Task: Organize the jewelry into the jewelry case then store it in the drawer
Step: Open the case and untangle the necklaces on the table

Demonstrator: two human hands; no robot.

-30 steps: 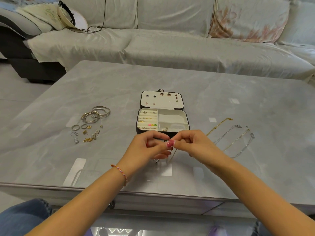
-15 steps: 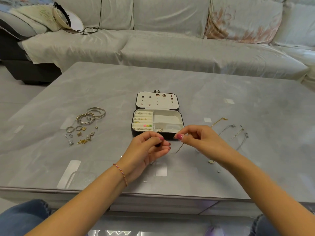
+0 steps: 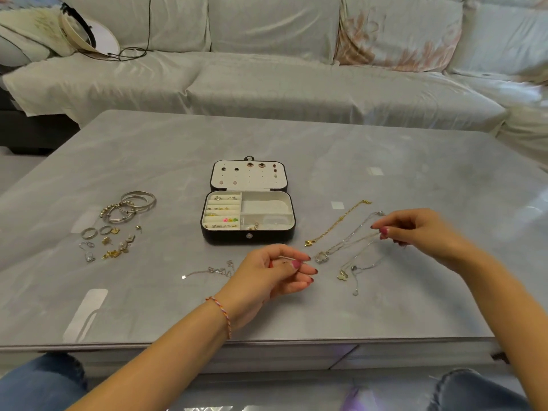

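Right hand [image 3: 415, 232] pinching thin, limp necklace chain [image 3: 353, 241] near table's right edge, tangle-prone; left hand [image 3: 272, 274] hovering half-curled, empty.

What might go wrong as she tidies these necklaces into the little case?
The right hand pinches one thin chain where several necklaces lie crossed, so lifting it could drag or knot the others. A loose silver chain by the left hand lies toward the table's near edge and could be swept off. The jewelry case's open compartments look small, so chains may tangle inside.
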